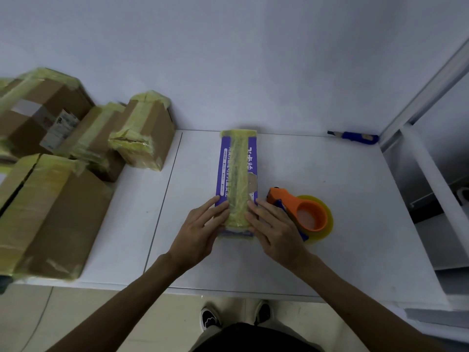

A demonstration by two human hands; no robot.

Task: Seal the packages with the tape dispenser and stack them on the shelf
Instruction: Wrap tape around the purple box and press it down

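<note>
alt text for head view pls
The left hand and right hand press on the near end of a purple package taped in yellow, on a white table. An orange tape dispenser lies to its right, taped cardboard boxes to its left.

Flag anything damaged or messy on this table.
The purple box has a torn patch on its right edge, brown card showing through the print. Tape on the brown box at left is crumpled.

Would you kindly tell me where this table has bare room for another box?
Bare white tabletop lies between the blue utility knife and orange tape dispenser, and in the strip left of the purple taped package. Brown taped cardboard boxes crowd the left end.
</note>
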